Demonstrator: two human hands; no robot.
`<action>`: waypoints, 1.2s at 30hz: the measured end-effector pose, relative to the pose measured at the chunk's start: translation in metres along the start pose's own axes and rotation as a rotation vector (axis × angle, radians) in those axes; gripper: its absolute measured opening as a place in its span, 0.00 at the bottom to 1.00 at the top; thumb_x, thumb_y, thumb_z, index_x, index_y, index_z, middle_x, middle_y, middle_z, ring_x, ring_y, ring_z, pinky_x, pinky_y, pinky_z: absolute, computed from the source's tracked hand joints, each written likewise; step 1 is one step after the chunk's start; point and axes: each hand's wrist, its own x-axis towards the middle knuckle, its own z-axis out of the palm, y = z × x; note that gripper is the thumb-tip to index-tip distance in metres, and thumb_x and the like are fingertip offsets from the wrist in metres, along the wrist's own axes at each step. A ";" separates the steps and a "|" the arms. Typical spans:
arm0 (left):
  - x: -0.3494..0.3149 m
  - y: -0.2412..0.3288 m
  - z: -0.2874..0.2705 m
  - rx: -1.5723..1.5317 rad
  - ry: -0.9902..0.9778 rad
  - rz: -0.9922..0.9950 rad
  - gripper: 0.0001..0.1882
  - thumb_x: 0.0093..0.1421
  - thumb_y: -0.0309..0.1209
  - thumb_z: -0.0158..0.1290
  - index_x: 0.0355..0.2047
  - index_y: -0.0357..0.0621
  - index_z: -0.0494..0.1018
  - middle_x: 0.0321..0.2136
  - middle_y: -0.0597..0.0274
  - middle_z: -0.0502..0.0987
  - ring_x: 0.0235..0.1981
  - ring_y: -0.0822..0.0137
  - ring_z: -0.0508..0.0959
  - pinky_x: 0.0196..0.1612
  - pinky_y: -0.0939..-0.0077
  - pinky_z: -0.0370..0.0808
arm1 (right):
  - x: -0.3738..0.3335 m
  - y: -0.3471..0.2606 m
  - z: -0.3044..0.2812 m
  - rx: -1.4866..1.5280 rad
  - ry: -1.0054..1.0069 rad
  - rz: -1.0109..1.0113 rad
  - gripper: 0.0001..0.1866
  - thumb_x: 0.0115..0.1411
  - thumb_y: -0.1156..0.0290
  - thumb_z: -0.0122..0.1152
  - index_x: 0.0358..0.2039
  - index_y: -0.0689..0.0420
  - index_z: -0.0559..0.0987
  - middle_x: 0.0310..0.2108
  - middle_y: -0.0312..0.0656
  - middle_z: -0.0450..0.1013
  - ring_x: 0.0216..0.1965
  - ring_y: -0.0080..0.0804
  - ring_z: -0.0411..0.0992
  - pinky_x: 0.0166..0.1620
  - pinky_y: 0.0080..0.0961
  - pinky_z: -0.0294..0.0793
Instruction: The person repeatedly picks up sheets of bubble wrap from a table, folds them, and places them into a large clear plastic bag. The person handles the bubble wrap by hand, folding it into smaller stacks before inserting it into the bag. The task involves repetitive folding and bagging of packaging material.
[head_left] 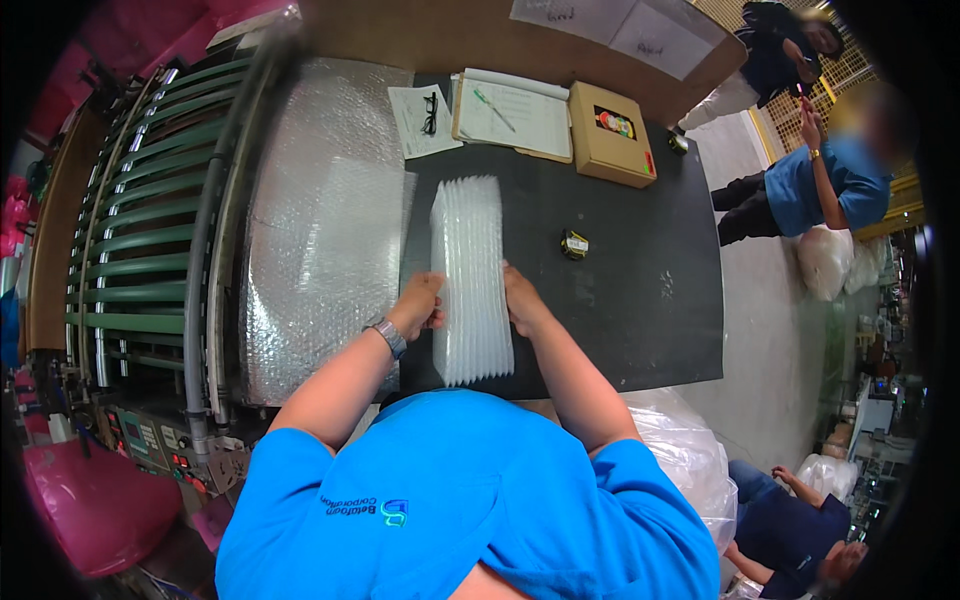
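A thick stack of white, translucent plastic pouches [470, 270] stands on edge on the black tabletop, its many layers showing as ridges along the top and near end. My left hand [422, 305] presses against its left side, fingers curled in. On the opposite side my right hand [521, 300] grips the stack, its fingertips partly hidden behind the layers. Between them the two hands clasp the stack lengthwise in front of my body.
Left of the table [640, 320] lie bubble wrap sheets [320, 240] and a machine with green rollers [150, 210]. A tape measure [574, 244], clipboard [515, 115], glasses [430, 113] and cardboard box [612, 135] rest on the table. Other people [825, 185] stand at the right.
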 end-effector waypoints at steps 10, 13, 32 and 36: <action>-0.023 -0.007 0.025 0.073 -0.048 0.063 0.27 0.58 0.43 0.46 0.54 0.45 0.54 0.32 0.59 0.63 0.25 0.72 0.67 0.24 0.80 0.72 | -0.037 -0.023 0.018 -0.771 0.327 -0.258 0.52 0.47 0.42 0.56 0.61 0.57 0.42 0.54 0.64 0.52 0.55 0.52 0.56 0.53 0.36 0.61; -0.022 -0.009 0.039 0.116 -0.094 0.101 0.30 0.57 0.41 0.48 0.56 0.43 0.51 0.34 0.58 0.63 0.28 0.71 0.67 0.26 0.78 0.72 | -0.051 -0.044 0.033 -1.172 0.381 -0.096 0.60 0.39 0.45 0.64 0.62 0.53 0.37 0.54 0.67 0.49 0.54 0.55 0.58 0.51 0.37 0.64; -0.098 0.043 0.027 -0.020 -0.547 0.575 0.36 0.57 0.38 0.46 0.60 0.40 0.41 0.58 0.47 0.51 0.60 0.59 0.52 0.59 0.64 0.52 | -0.158 -0.054 -0.032 0.063 0.152 -0.492 0.51 0.36 0.66 0.64 0.59 0.58 0.45 0.54 0.51 0.53 0.55 0.42 0.54 0.55 0.35 0.55; -0.104 0.052 0.013 0.092 -0.462 0.670 0.32 0.58 0.45 0.46 0.55 0.38 0.50 0.46 0.55 0.63 0.46 0.65 0.64 0.49 0.72 0.62 | -0.188 -0.059 -0.010 0.139 0.200 -0.535 0.53 0.36 0.72 0.64 0.60 0.57 0.43 0.53 0.51 0.54 0.54 0.43 0.56 0.55 0.37 0.55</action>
